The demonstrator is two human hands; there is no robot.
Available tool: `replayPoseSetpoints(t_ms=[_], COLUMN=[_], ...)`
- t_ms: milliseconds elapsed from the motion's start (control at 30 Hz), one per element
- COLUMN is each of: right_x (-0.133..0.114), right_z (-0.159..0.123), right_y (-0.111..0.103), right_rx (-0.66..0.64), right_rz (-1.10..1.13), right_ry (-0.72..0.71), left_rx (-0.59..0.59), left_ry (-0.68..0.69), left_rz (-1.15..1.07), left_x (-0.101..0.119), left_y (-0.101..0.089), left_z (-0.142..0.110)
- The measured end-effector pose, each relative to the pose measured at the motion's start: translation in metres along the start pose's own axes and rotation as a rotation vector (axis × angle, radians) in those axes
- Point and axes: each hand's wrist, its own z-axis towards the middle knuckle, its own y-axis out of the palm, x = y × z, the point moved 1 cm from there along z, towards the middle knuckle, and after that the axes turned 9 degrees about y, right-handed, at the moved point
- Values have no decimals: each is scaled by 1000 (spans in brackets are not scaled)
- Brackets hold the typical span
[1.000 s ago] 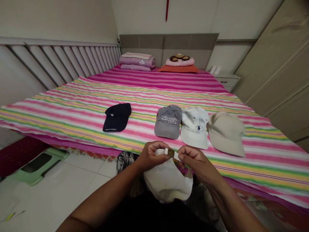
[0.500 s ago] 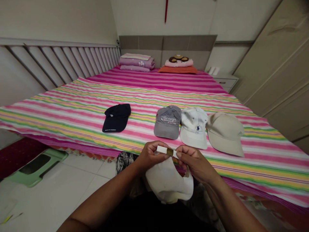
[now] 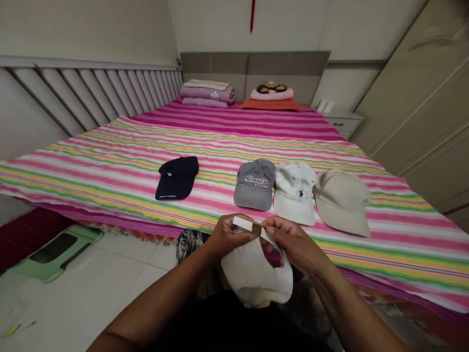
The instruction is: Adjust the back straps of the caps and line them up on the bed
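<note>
A white baseball cap (image 3: pixel 252 274) hangs between my hands above my lap, its back strap uppermost. My left hand (image 3: pixel 230 237) pinches the strap's left part beside a brass-coloured buckle (image 3: pixel 256 229). A white strap end (image 3: pixel 242 223) sticks out to the left past my left fingers. My right hand (image 3: pixel 293 242) is closed on the strap just right of the buckle. In front of my hands, a grey cap (image 3: pixel 255 185), a white cap with a small dark emblem (image 3: pixel 295 190) and a beige cap (image 3: pixel 342 200) lie in a row. Further left sits a navy cap (image 3: pixel 178 177).
The caps lie on a striped bedspread (image 3: pixel 110 156). Folded purple bedding (image 3: pixel 207 93) and a pink-and-orange stack (image 3: pixel 271 98) stand by the headboard. A green stool (image 3: pixel 62 254) is on the floor at left; a white nightstand (image 3: pixel 342 123) is at far right.
The strap end reaches further left past my left fingers and tilts more. My right fingers have shifted slightly left toward the buckle, showing more strap below them. The laid-out caps have not moved.
</note>
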Motion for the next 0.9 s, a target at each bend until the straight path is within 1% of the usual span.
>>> replayPoseSetpoints(t_ms=[100, 267, 333, 400, 500, 600, 700, 767, 833, 900], right_x=[-1, -1, 0, -1, -3, -4, -5, -5, -5, -4], right_z=[0, 3, 4, 4, 5, 5, 7, 8, 9, 9], right_y=[0, 2, 2, 1, 0, 0, 0, 0, 0, 0], right_rx=[40, 32, 36, 46, 70, 78, 91, 103, 111, 109], right_rz=[21, 105, 116, 116, 89, 48, 7, -22, -45, -54], right_ry=[5, -2, 6, 17, 31, 31, 7, -7, -7, 2], left_rx=[-8, -14, -17, -47, -140, -170, -187, -237, -290, -310], left_ry=[2, 6, 3, -22, -103, -186, -332, -426, -478, -508], left_rz=[29, 67, 45, -18, -206, -323, -321, -309, -276, -240], left_x=[0, 3, 2, -1, -6, -4, 3, 6, 7, 6], left_y=[1, 3, 1, -3, -10, -13, -15, -16, -17, -19], left_z=[0, 1, 0, 0, 2, 7, 14, 17, 18, 18])
